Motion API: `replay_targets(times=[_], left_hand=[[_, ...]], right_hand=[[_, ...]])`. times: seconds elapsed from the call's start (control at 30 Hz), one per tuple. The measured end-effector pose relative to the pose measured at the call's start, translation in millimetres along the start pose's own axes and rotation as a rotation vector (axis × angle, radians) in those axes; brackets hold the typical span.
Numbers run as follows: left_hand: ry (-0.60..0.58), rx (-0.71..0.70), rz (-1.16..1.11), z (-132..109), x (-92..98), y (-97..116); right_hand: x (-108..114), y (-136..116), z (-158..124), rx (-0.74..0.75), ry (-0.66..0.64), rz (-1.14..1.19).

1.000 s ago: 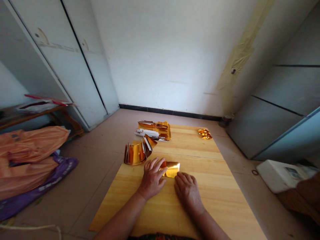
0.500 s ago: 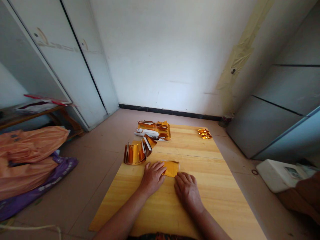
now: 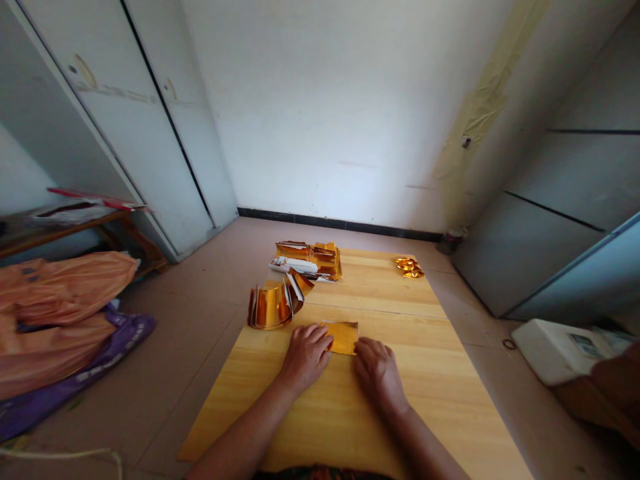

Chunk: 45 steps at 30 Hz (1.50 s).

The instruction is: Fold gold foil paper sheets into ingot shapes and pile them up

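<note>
A small sheet of gold foil paper point(image 3: 344, 338) lies flat on the wooden board point(image 3: 415, 400), between my two hands. My left hand point(image 3: 307, 350) holds its left end, the curled fingers covering that edge. At the lower right corner, my right hand point(image 3: 379, 370) has its bent fingers together on the paper's edge; the thumb is hidden. Just beyond my left hand stands a curved stack of gold foil sheets point(image 3: 274, 305) with white backs showing. Farther back are bundled foil sheets point(image 3: 327, 260) beside a white roll point(image 3: 295, 265).
Several folded gold foil pieces point(image 3: 410, 267) sit at the board's far right corner. A grey cabinet point(image 3: 165, 120) stands left, a refrigerator-like grey unit point(image 3: 540, 220) right. Orange and purple bags point(image 3: 55, 320) lie at the left, and a white box point(image 3: 555, 350) at the right.
My right hand has shifted slightly right and up along the paper's right edge, showing more of its lower right corner. My left hand stays nearly in place.
</note>
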<state>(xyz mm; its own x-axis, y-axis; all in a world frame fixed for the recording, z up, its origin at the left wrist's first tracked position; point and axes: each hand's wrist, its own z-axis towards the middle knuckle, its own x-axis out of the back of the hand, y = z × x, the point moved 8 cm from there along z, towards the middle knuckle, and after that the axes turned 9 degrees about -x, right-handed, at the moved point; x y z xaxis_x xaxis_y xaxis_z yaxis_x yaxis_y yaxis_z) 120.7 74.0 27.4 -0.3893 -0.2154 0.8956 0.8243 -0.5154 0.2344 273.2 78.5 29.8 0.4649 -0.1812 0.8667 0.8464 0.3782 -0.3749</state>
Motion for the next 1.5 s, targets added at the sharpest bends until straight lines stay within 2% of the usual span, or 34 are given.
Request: replay_targets(times=[0.17, 0.27, 0.4, 0.63, 0.97, 1.2, 1.5], left_hand=[[0.013, -0.046, 0.002, 3, 5.7, 9], [0.020, -0.061, 0.010, 8, 6.4, 11], [0.031, -0.077, -0.014, 12, -2.0, 10], [-0.008, -0.072, -0.036, 10, -17.4, 9], [-0.060, -0.068, 0.055, 8, -18.5, 7], [-0.067, -0.052, 0.042, 9, -13.0, 7], [-0.082, -0.004, 0.054, 9, -11.4, 5]], right_hand=[[0, 10, 31, -0.021, 0.075, 0.007], [-6, 2, 39, -0.042, 0.027, -0.090], [-18, -9, 32, -0.063, -0.042, -0.236], [-28, -5, 19, -0.049, -0.017, -0.297], [-30, -6, 19, -0.065, -0.048, -0.315], [-31, -7, 18, -0.049, -0.009, -0.313], [-32, -3, 15, -0.077, -0.062, -0.324]])
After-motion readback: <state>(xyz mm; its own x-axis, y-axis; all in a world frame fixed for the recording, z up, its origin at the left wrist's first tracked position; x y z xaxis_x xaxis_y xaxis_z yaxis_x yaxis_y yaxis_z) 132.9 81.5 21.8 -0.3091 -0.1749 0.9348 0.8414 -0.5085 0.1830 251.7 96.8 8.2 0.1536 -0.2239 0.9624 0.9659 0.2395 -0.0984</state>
